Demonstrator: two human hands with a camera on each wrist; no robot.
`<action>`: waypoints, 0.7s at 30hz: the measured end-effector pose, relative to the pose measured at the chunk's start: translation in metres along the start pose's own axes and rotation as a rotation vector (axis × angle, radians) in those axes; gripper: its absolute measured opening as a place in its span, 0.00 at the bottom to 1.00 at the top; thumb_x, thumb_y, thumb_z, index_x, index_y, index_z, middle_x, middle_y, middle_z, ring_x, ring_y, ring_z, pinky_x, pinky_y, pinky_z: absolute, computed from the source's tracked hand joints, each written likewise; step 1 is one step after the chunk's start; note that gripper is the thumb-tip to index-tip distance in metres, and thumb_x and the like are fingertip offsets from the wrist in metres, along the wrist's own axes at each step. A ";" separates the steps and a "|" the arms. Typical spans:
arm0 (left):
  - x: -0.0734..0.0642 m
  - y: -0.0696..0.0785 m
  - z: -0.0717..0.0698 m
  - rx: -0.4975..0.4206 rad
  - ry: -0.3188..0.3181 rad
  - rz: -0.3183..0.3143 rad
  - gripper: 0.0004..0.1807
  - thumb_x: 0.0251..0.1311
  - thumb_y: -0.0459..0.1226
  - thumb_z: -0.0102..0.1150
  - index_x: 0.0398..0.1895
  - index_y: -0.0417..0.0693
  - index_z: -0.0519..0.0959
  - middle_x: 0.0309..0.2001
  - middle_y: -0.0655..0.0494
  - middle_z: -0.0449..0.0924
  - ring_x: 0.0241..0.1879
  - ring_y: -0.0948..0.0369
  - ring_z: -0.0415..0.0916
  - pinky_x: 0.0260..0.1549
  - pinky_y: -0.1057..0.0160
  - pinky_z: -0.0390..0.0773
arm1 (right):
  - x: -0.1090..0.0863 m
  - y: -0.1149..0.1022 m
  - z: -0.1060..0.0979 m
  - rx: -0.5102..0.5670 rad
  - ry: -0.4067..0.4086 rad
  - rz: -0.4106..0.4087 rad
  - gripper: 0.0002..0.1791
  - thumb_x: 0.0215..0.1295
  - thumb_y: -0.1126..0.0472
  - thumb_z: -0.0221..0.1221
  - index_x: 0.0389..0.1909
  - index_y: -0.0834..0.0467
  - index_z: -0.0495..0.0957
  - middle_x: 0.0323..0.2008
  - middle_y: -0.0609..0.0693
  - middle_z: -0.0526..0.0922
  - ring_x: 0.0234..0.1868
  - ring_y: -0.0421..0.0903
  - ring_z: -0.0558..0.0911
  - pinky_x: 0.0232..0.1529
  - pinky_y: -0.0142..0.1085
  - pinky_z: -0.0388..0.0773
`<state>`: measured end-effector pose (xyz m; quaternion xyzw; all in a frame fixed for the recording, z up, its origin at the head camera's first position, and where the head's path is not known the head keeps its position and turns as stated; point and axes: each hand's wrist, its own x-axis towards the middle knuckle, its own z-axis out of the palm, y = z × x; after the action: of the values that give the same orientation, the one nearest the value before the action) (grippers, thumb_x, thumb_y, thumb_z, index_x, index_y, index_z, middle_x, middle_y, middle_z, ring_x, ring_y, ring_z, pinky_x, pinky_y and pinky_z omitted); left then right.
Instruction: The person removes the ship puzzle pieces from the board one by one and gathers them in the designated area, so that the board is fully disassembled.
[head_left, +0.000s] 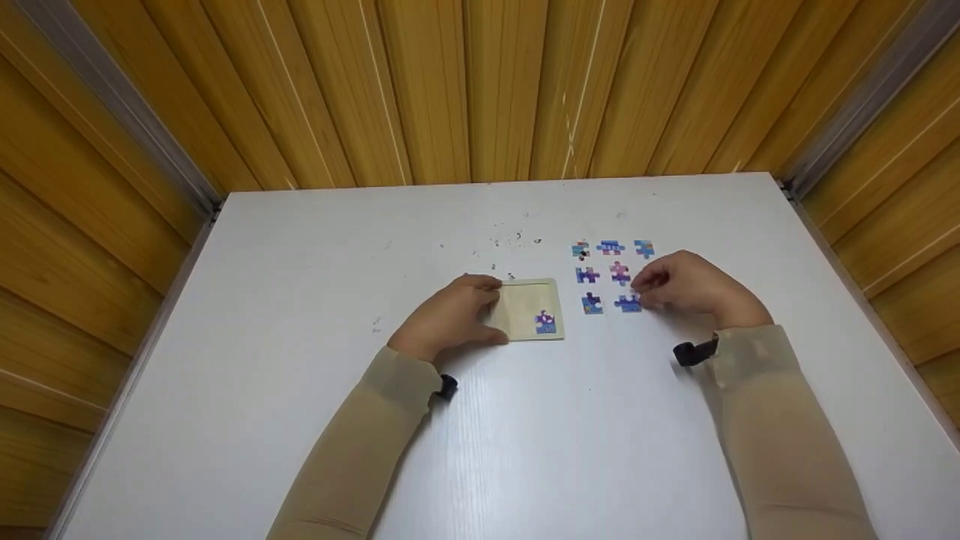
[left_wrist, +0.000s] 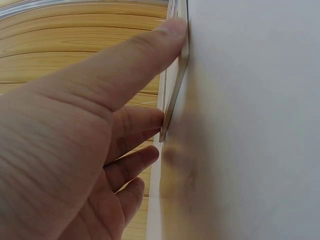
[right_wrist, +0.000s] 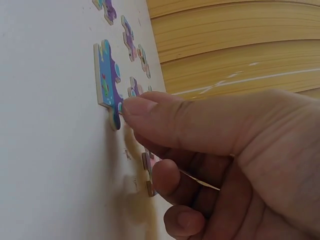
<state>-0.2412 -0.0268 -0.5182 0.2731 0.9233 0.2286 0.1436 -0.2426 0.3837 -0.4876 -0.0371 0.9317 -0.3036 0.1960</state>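
My left hand (head_left: pixel 454 315) grips the left part of a shallow wooden puzzle tray (head_left: pixel 517 328), thumb at the near edge and fingers at the far edge. One purple and blue jigsaw piece (head_left: pixel 545 323) lies in the tray's near right corner. To the right, my right hand (head_left: pixel 694 285) pinches a blue and purple jigsaw piece (head_left: pixel 628 304) by its right side. In the right wrist view the thumb (right_wrist: pixel 137 110) meets this piece (right_wrist: pixel 106 77) at its edge, the index finger mostly hidden behind it. The left wrist view shows the tray edge (left_wrist: pixel 174 85) between thumb and fingers.
Several loose pieces lie in rows between the tray and my right hand, among them a purple one (head_left: pixel 587 275), a pink one (head_left: pixel 619 273) and a blue one (head_left: pixel 643 248). Small dark marks dot the white table (head_left: pixel 337 247). Wood-look panels (head_left: pixel 480 90) stand around it.
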 end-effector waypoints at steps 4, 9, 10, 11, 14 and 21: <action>0.000 0.000 0.000 0.000 -0.002 -0.001 0.44 0.64 0.49 0.86 0.79 0.41 0.79 0.85 0.53 0.71 0.88 0.53 0.64 0.89 0.55 0.66 | -0.002 -0.008 0.001 0.013 0.028 -0.010 0.19 0.74 0.58 0.74 0.62 0.56 0.90 0.55 0.57 0.89 0.53 0.53 0.79 0.51 0.38 0.80; -0.001 0.001 0.000 -0.006 -0.002 -0.008 0.44 0.63 0.48 0.86 0.79 0.41 0.79 0.85 0.54 0.72 0.88 0.54 0.64 0.89 0.55 0.66 | -0.004 -0.019 0.003 0.011 0.066 -0.026 0.19 0.76 0.55 0.72 0.64 0.54 0.89 0.53 0.56 0.85 0.54 0.53 0.77 0.51 0.40 0.78; -0.001 0.001 -0.001 -0.009 -0.001 -0.010 0.44 0.63 0.48 0.86 0.79 0.42 0.80 0.85 0.54 0.72 0.88 0.54 0.64 0.89 0.56 0.66 | -0.004 -0.022 0.003 0.007 0.075 -0.028 0.20 0.77 0.54 0.72 0.65 0.53 0.89 0.53 0.56 0.84 0.54 0.53 0.77 0.52 0.40 0.78; -0.002 0.001 -0.001 -0.010 0.001 -0.012 0.44 0.63 0.48 0.86 0.79 0.42 0.80 0.85 0.55 0.72 0.88 0.55 0.64 0.89 0.56 0.66 | -0.004 -0.024 0.004 0.005 0.080 -0.028 0.20 0.77 0.53 0.71 0.65 0.53 0.88 0.54 0.56 0.84 0.55 0.54 0.77 0.51 0.40 0.79; -0.003 0.002 -0.001 -0.017 0.005 -0.016 0.43 0.63 0.48 0.86 0.79 0.42 0.80 0.84 0.55 0.73 0.88 0.55 0.65 0.88 0.56 0.66 | -0.003 -0.031 0.008 0.001 0.100 -0.025 0.21 0.79 0.50 0.70 0.67 0.53 0.86 0.56 0.56 0.85 0.56 0.55 0.77 0.52 0.41 0.80; -0.002 0.003 0.000 -0.019 0.011 -0.021 0.42 0.63 0.47 0.86 0.78 0.42 0.81 0.84 0.56 0.72 0.88 0.55 0.65 0.88 0.56 0.67 | -0.003 -0.050 0.019 0.013 0.162 -0.062 0.23 0.82 0.50 0.67 0.71 0.53 0.85 0.58 0.55 0.87 0.56 0.55 0.78 0.52 0.42 0.79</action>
<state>-0.2383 -0.0261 -0.5163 0.2606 0.9248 0.2372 0.1435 -0.2346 0.3333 -0.4721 -0.0400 0.9409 -0.3176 0.1110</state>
